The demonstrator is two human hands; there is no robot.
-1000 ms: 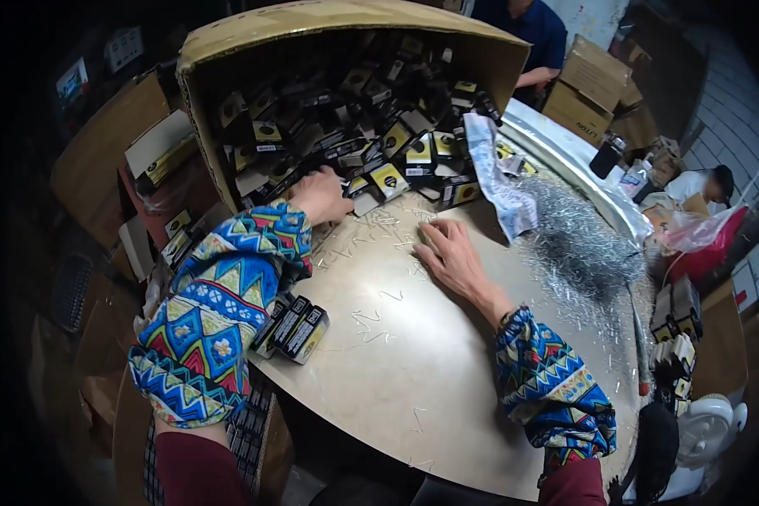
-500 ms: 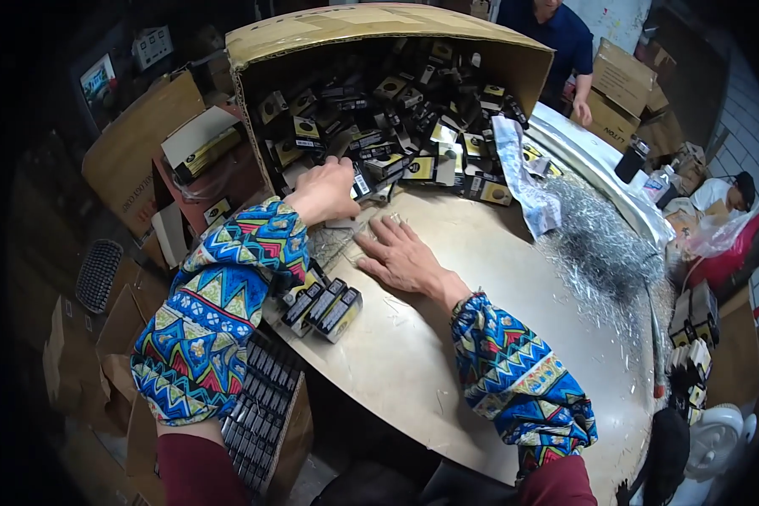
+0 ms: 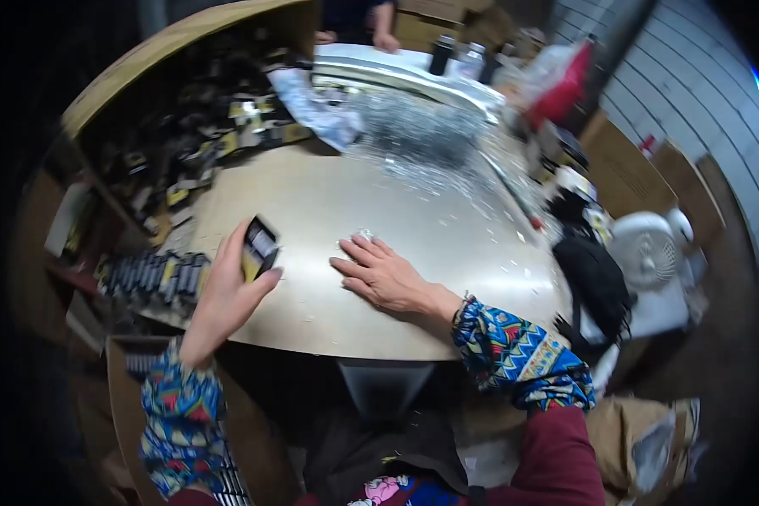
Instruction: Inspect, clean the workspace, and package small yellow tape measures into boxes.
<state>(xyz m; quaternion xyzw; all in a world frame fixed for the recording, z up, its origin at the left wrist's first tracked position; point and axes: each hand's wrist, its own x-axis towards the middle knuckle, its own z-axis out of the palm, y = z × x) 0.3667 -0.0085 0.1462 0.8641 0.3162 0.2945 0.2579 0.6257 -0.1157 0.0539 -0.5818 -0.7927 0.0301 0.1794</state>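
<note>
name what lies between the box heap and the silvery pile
In the head view, a crumpled pale bluish sheet lies between the box heap and the silvery pile.

camera: on the head, left of two | facing: down on tabletop [image 3: 447,219] | nearness: close above left hand [image 3: 228,291] and right hand [image 3: 390,277] | lens: wide fisheye

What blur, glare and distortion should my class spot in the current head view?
Head view: blur smears the small black-and-yellow cardboard boxes at upper left; head view: glare brightens the smooth beige tabletop; head view: the large brown cardboard carton looks bowed.
</note>
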